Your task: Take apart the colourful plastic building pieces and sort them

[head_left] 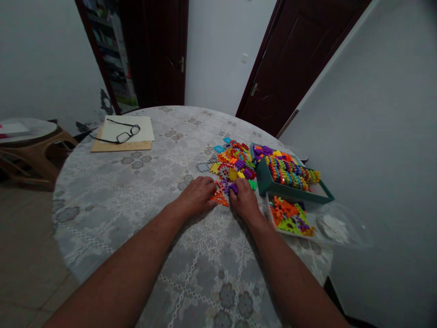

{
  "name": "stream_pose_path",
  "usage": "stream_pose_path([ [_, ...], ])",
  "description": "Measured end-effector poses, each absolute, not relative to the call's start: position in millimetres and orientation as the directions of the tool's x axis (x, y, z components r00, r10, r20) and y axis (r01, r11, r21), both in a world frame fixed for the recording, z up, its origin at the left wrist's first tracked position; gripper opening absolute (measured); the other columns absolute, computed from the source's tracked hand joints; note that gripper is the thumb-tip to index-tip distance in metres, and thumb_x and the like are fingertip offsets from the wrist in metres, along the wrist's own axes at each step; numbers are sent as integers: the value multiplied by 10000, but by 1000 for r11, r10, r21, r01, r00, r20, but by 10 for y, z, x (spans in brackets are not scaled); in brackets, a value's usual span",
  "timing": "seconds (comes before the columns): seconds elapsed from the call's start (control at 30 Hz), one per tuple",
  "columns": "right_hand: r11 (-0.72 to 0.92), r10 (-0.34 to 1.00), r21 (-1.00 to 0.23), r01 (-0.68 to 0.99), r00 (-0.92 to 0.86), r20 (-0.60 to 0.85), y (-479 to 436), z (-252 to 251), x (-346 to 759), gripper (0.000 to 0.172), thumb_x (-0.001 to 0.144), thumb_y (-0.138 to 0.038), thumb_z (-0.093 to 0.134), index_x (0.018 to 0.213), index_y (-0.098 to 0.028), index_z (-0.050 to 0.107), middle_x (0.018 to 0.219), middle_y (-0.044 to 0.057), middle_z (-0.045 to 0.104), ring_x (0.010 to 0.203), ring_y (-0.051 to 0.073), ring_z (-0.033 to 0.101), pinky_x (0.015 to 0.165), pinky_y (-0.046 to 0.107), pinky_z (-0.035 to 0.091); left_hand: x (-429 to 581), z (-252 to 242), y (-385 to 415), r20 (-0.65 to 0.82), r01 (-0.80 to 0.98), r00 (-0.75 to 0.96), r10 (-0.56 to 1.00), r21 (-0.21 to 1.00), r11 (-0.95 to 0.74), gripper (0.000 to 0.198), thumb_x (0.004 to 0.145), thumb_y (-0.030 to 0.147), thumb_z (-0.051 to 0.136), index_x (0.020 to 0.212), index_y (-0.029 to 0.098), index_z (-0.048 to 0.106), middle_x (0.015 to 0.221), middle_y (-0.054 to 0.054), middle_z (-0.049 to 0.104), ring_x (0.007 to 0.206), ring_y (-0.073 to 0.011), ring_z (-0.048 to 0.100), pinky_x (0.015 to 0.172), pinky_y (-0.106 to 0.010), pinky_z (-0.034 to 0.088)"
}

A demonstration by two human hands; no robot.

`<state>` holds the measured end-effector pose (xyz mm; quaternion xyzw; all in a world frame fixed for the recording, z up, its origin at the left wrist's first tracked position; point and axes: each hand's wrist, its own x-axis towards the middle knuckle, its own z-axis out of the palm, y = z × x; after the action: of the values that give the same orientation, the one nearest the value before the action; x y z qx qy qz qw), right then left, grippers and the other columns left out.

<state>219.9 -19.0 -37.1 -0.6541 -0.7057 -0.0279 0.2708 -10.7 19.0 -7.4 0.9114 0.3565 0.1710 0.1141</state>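
Observation:
My left hand (197, 195) rests knuckles-up on the round table, its fingers curled over flat orange plastic pieces (219, 197). My right hand (243, 198) lies beside it, fingers pinched on a small purple piece (234, 187). Just beyond both hands spreads a pile of colourful interlocking plastic pieces (232, 160). What the curled left fingers grip underneath is hidden.
A green box (273, 186) at the right holds a long multicoloured assembled chain. In front of it sits a white lid with more pieces (289, 216) and a clear bag (337, 228). Glasses (123, 133) lie on papers at the far left. The lace-covered table (143, 191) stands near a wall.

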Motion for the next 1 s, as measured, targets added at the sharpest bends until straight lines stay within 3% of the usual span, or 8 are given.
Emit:
stream_pose_path([
  [0.17, 108, 926, -261, 959, -2, 377, -209, -345, 2190, 83, 1013, -224, 567, 1068, -211, 628, 1153, 123, 656, 1115, 271, 593, 983, 371, 513, -118, -11, 197, 207, 589, 723, 659, 315, -744, 237, 907, 394, 776, 1020, 198, 705, 1226, -150, 699, 1173, -325, 639, 1034, -443, 515],
  [0.33, 22, 924, -252, 968, 77, 375, -237, -322, 2169, 134, 982, -191, 552, 1094, -206, 624, 1103, 122, 658, 1046, 265, 596, 905, 343, 510, -125, 48, 178, 202, 589, 734, 648, 286, -756, 244, 931, 429, 745, 1012, 201, 709, 1153, -141, 721, 1113, -320, 655, 982, -426, 512],
  [0.57, 41, 912, -336, 941, 103, 398, -279, -260, 2128, 264, 966, -152, 533, 1207, -178, 637, 1128, 140, 711, 1036, 259, 638, 893, 325, 498, -77, 55, 203, 161, 647, 718, 677, 204, -735, 348, 1116, 340, 431, 1024, 185, 729, 1079, -144, 752, 1035, -296, 693, 940, -418, 517],
  [0.73, 56, 968, -509, 859, 78, 238, -516, 88, 2161, 178, 983, -221, 560, 1109, -209, 686, 966, 51, 725, 892, 209, 653, 796, 286, 469, -55, -18, 196, 180, 686, 674, 716, 208, -698, 272, 1076, 310, 535, 1241, 179, 707, 1237, -156, 761, 1170, -332, 692, 998, -446, 521],
  [0.87, 37, 999, -712, 701, -18, 35, -633, 509, 2391, 182, 967, -279, 586, 1092, -234, 711, 870, -13, 702, 720, 155, 634, 651, 241, 451, -53, -71, 190, 212, 671, 665, 716, 249, -698, 392, 1079, 346, 558, 1431, 192, 635, 1359, -173, 735, 1255, -351, 667, 1063, -485, 503],
  [1.0, -54, 995, -770, 636, 98, 11, -303, 871, 2907, 202, 925, -244, 630, 1105, -216, 719, 730, -35, 673, 568, 131, 602, 531, 212, 428, -44, -78, 176, 222, 631, 690, 689, 282, -723, 457, 1031, 435, 671, 1436, 227, 642, 1356, -163, 736, 1289, -348, 647, 1116, -484, 478],
])
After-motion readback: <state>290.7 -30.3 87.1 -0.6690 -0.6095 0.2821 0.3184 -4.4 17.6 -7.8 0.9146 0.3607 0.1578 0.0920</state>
